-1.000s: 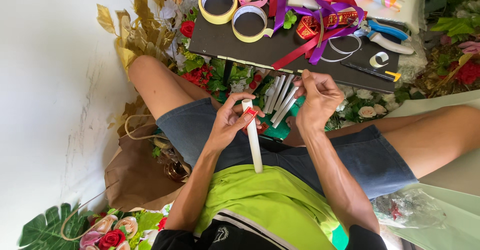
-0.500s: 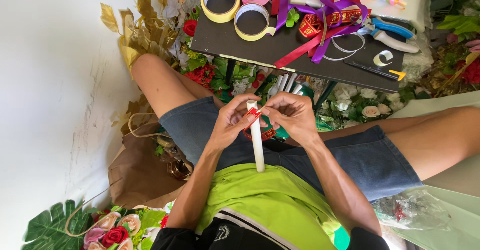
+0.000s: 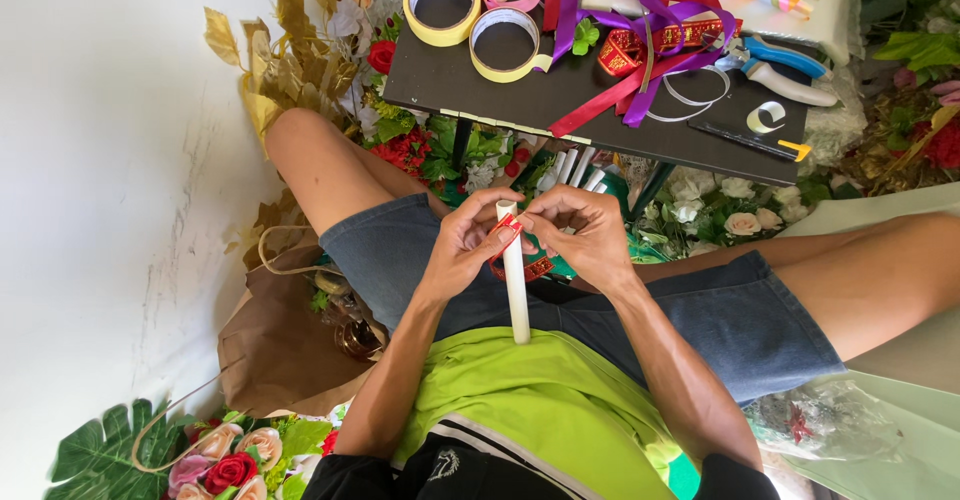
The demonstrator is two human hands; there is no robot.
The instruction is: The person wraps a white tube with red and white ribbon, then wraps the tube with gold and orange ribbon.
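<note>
Over the person's lap, the left hand (image 3: 462, 245) grips a white tube (image 3: 515, 285) upright, while the right hand (image 3: 585, 235) pinches red ribbon (image 3: 507, 225) against its top, below the black counter (image 3: 560, 100).

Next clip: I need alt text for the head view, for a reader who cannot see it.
A seated person's left hand and right hand press red ribbon onto the top of a white tube held upright over their lap. Beyond sits a black board bearing tape rolls, ribbons and pliers, amid artificial flowers.
</note>
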